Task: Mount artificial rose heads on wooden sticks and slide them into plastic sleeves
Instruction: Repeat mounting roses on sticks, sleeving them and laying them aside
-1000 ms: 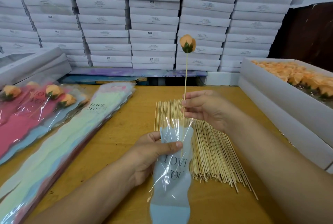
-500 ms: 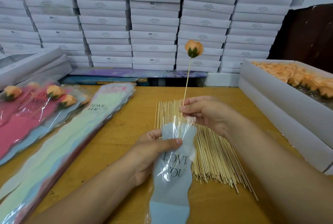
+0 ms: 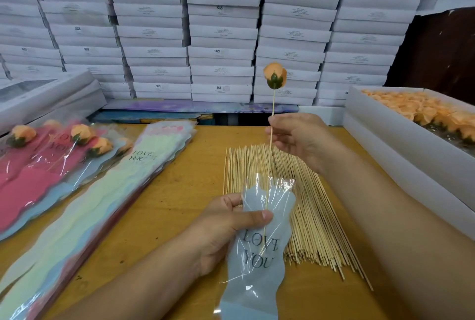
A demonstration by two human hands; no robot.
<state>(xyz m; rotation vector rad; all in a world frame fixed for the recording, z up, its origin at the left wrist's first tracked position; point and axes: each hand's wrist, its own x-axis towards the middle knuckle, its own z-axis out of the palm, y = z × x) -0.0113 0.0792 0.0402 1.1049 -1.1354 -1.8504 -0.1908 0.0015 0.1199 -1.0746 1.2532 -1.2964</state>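
Right hand [image 3: 303,137] pinching rose stick [image 3: 270,155] upright, its tip inside blue plastic sleeve [image 3: 259,250], left hand [image 3: 226,229] gripping sleeve's left edge, thumb across front.

right hand [image 3: 300,137] pinches stick [image 3: 270,150] | left hand [image 3: 231,227] grips sleeve [image 3: 257,268]

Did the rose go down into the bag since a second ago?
Yes. The rose has sunk a little against the boxes behind it, and its stick now reaches deeper inside the sleeve.
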